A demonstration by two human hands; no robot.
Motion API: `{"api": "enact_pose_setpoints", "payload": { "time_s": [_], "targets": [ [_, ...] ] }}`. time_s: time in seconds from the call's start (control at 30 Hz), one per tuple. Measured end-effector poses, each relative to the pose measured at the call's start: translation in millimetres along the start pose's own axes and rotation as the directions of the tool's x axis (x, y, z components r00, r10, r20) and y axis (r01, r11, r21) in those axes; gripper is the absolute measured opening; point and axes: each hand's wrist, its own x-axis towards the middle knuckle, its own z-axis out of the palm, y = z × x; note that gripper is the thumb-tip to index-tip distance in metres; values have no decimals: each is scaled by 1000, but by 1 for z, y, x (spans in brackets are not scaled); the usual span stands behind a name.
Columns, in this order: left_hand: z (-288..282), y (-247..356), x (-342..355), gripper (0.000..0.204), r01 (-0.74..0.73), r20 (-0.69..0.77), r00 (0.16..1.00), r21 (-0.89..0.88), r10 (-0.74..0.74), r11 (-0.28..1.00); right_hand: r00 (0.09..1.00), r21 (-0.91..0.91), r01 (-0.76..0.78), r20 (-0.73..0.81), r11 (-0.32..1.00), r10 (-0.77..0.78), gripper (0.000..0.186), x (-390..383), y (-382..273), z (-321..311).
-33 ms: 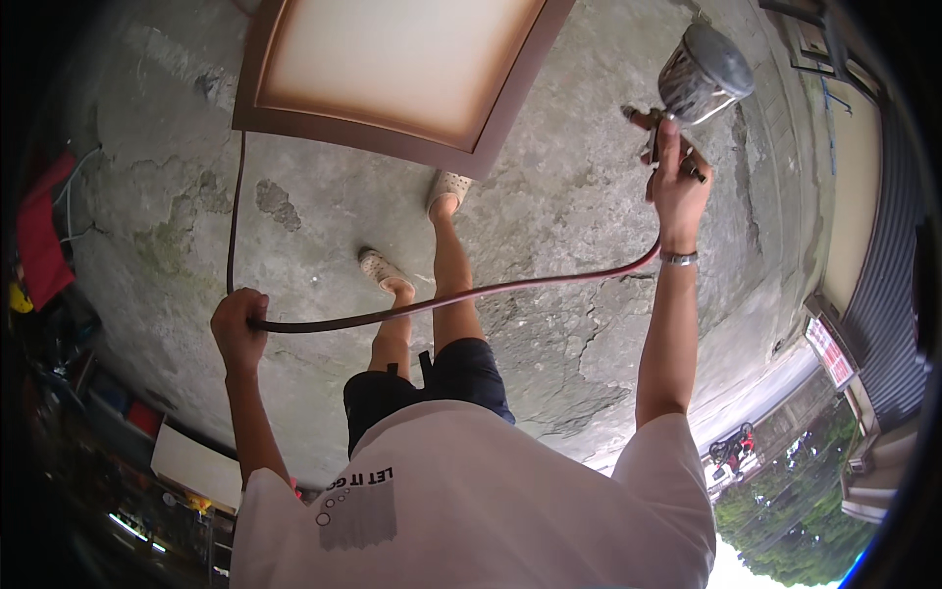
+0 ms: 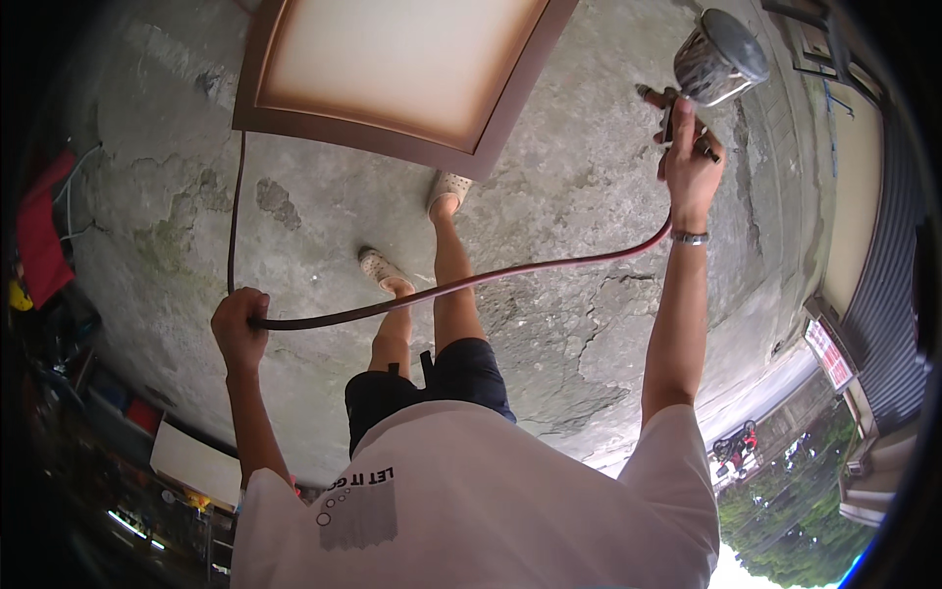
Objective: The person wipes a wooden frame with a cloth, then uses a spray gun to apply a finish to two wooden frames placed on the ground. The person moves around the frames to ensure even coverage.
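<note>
My right hand point(image 2: 694, 177), out at the far right, is closed around a paint spray gun point(image 2: 671, 120). The gun's metal cup point(image 2: 721, 59) sits on top, grey-lidded and streaked with paint. A reddish-brown air hose point(image 2: 530, 268) runs from below that hand across my body to my left hand point(image 2: 239, 327), whose fingers wrap round it. Beyond the left hand the hose goes up behind a panel point(image 2: 392, 74). This panel has a brown frame and a cream-white middle shaded brown along its edges. The gun is to the right of the panel, apart from it.
Cracked, patchy concrete floor point(image 2: 549, 373) lies under my feet and clogs point(image 2: 451, 187). A red cloth-like item point(image 2: 44, 231) and clutter line the left side. At the right are a corrugated shutter point(image 2: 888, 294), a sign point(image 2: 829, 351) and a metal rack point(image 2: 814, 39).
My right hand has moved a little to the right and farther away with the spray gun, and the hose has followed. The left hand and the panel look unmoved.
</note>
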Motion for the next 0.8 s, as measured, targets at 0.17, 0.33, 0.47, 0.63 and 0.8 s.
{"api": "enact_pose_setpoints", "payload": {
  "time_s": [0.17,0.33,0.47,0.63,0.8],
  "targets": [
    [8,14,16,11,89,21,996,-6,-89,996,965,-24,134,-226,991,-136,47,133,-17,9],
    [18,17,14,11,156,45,987,-102,-152,983,872,27,365,-361,931,-332,63,178,-51,13],
    [17,12,3,12,212,58,977,-86,-207,974,937,7,267,-234,964,-258,56,149,-63,9],
    [10,-15,-18,14,151,30,988,-52,-150,987,1000,-173,25,-13,985,-28,52,20,-25,14],
    [-2,-41,-32,10,53,31,998,-22,-52,998,987,-74,-29,156,997,40,52,-105,-5,10]
  ]
}}
